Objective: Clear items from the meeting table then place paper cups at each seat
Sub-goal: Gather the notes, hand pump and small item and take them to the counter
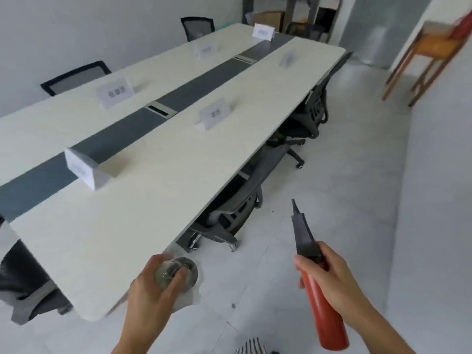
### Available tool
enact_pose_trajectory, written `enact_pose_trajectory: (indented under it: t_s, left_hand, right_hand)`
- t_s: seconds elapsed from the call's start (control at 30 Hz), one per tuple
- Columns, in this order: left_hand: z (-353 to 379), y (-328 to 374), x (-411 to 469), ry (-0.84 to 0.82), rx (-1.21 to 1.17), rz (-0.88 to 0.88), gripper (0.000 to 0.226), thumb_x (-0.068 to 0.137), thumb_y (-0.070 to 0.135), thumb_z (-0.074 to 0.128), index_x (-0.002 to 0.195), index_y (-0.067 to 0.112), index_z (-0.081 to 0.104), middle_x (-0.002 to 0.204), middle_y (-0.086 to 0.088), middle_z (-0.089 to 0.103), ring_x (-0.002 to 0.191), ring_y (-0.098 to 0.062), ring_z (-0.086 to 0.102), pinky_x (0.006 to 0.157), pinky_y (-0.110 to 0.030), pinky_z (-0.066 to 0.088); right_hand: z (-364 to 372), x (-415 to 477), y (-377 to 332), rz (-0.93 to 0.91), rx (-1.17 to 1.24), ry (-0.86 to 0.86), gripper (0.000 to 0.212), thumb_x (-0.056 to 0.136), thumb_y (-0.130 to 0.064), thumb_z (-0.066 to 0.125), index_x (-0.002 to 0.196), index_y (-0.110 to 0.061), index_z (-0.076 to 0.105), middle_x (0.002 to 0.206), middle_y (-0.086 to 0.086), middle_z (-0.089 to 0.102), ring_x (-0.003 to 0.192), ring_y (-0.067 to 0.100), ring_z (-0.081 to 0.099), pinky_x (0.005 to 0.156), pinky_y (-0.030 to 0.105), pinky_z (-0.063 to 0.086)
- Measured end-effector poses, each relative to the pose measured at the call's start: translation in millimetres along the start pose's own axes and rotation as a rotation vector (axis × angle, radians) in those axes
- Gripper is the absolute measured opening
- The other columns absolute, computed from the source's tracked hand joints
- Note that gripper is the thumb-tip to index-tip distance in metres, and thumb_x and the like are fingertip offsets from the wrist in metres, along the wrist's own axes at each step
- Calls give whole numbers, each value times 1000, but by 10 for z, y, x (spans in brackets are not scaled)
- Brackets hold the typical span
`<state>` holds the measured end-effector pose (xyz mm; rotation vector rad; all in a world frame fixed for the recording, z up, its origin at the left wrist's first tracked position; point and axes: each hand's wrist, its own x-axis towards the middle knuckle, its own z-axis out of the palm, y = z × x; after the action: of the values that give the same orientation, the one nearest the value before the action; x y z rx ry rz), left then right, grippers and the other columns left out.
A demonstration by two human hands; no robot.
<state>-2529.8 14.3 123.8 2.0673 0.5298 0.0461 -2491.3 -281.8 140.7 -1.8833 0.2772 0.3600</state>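
Both hands hang over the floor, just off the near right edge of the meeting table [132,200]. Right hand [329,269] clamps a red pump [324,310], nozzle pointing far; left hand [150,284] grips a glass jar [176,274]. Only name cards [115,92] remain leftward.

Your hands and forearms, bare

Your left hand [150,290] and right hand [329,272] wear no gloves, rings or watch; no sleeves reach your forearms; black-and-white striped fabric [251,347] shows below.
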Motion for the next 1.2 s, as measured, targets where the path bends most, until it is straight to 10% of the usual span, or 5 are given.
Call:
enact_pose_trajectory:
  t_s: [0.43,0.8,1.2]
  left_hand:
    - [1951,1041,230,-312,123,92,24,77,22,76,91,35,60,78,4,71,76,-16,68,72,-41,57]
    - [3664,2296,1678,-476,145,229,18,79,18,73,94,20,63,71,-2,69,66,-16,64,50,-16,48]
    - [5743,4067,2702,-676,245,376,14,82,22,70,90,27,60,74,2,69,67,-11,67,54,-20,54]
  right_hand:
    - [-1725,278,877,130,-137,238,20,81,-36,73,91,-33,56,70,-2,68,59,14,68,57,24,55]
    - [-3038,1628,810,272,-122,421,22,79,-44,72,89,-34,54,66,-3,68,59,14,70,63,32,60]
    - [-4766,2852,865,383,-77,556,21,80,-42,71,91,-37,54,66,-5,70,60,10,68,65,29,56]
